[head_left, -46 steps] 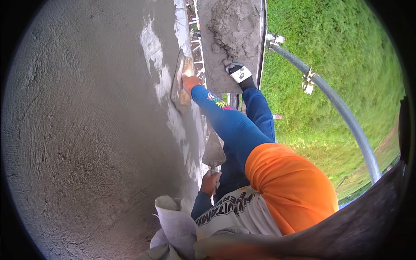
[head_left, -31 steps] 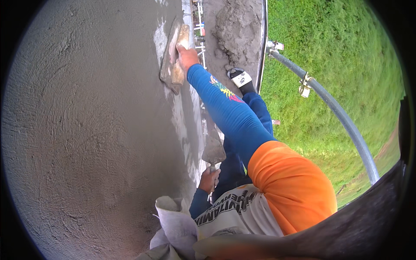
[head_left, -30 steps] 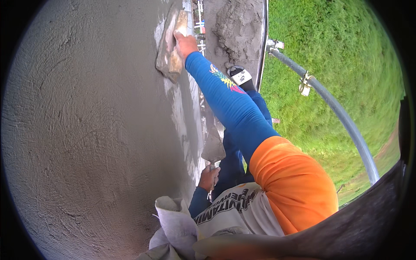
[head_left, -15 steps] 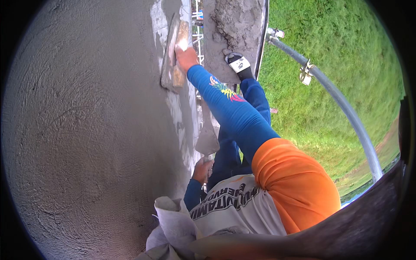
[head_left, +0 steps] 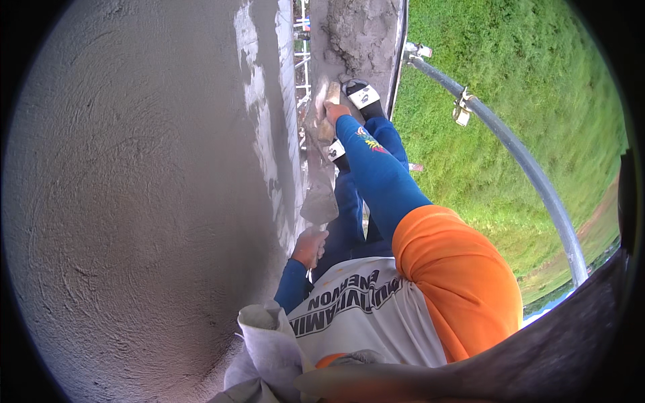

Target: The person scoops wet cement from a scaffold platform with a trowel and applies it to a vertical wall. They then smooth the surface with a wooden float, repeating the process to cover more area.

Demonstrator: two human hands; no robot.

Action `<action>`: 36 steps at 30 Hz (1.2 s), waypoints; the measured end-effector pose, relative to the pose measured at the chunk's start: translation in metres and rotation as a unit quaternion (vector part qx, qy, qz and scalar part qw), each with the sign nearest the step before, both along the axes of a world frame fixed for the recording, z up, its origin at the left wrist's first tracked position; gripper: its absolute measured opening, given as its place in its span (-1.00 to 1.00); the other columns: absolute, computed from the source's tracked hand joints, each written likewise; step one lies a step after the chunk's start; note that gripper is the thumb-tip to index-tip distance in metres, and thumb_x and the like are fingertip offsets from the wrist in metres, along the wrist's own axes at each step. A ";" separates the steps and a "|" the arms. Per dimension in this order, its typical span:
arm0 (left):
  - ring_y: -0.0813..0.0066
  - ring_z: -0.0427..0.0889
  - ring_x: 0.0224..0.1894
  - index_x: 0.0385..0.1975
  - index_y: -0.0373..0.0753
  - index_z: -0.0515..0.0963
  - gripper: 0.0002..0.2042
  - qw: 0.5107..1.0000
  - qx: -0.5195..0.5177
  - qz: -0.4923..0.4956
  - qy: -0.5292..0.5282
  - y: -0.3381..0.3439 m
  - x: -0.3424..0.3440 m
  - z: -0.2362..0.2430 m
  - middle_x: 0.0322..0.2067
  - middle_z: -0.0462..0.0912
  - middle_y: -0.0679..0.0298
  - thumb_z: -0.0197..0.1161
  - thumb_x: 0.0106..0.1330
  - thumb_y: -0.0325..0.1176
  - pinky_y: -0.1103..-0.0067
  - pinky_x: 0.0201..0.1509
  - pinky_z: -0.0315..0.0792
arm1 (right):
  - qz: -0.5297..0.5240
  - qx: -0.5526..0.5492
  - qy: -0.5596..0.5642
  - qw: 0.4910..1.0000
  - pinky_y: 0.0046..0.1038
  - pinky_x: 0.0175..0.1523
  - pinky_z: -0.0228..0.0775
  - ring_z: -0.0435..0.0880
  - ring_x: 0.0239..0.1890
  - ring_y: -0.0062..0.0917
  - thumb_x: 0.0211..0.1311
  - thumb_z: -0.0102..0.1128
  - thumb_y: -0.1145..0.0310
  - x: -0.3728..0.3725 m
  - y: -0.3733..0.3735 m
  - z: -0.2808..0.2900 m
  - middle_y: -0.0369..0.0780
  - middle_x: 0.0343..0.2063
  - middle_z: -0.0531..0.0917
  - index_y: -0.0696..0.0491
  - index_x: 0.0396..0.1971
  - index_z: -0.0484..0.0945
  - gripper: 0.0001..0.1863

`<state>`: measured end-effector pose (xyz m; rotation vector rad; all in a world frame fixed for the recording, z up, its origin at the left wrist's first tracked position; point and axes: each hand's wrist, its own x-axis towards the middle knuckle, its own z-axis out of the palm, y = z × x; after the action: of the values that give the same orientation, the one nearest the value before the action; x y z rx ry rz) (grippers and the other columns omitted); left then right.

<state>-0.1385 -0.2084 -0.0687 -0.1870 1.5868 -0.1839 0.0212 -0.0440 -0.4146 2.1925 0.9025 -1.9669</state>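
While the right hand wrapped its fingers about the wooden handle, the grey-coated float stood apart from the wall, its long plate turned to the left of that grip. The plate looked stiff and flat, likely light enough for one hand, though any clinging mortar would have added drag and made the wet metal or wood slippery. The raised handle seemed the sound place to hold it, near the middle for balance; the underside was hidden, so its load could not be told.

Just below lay the trowel, blade pointing away from the body, with the left hand curled round its grip, which was mostly covered by the fingers. It looked thin, rigid and easily managed from that end. Whether its tip touched the float could not be made out.

Close by the right hand were two sandals on the person's feet, the farther one on a mortar-smeared platform below a lumpy heap of mortar. To the left spread the grey wall, swirled with marks and broken by a pale patch. Beyond the platform, a curved pipe crossed green grass.
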 end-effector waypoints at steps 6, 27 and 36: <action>0.60 0.34 -0.70 -0.24 -0.24 0.43 -0.82 0.990 0.131 -0.057 -0.006 0.058 0.034 0.011 -0.55 0.42 0.35 0.30 0.35 -0.37 0.60 -0.67 0.24 | -0.100 0.081 -0.188 0.974 -0.05 0.26 0.43 0.64 0.11 0.10 0.22 0.23 -0.15 0.170 0.105 0.111 0.25 0.02 0.63 0.29 0.05 0.52 -0.26; 0.31 0.66 -0.02 0.06 -0.32 0.41 -0.67 0.893 0.437 0.080 -0.079 0.279 0.202 0.085 -0.04 0.62 0.14 0.29 0.43 -0.31 0.36 -0.02 0.61 | 0.006 0.400 -0.091 0.912 0.06 0.07 0.35 0.53 -0.08 0.17 0.10 0.31 0.40 0.163 0.066 0.445 0.20 -0.18 0.60 0.26 -0.13 0.44 -0.62; 0.30 0.69 -0.20 -0.11 -0.34 0.47 -0.73 0.880 0.446 0.047 -0.159 0.288 0.200 0.089 -0.21 0.65 0.16 0.37 0.26 -0.51 0.38 -0.05 0.60 | 0.149 0.510 -0.084 0.843 0.00 0.03 0.44 0.56 -0.02 0.01 0.18 0.23 0.38 0.213 0.035 0.490 0.05 -0.17 0.58 0.16 -0.23 0.59 -0.80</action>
<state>0.0611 0.0795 0.0198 0.4677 1.1894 0.5727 0.2341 -0.0092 0.0753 2.2917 2.4778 -1.1906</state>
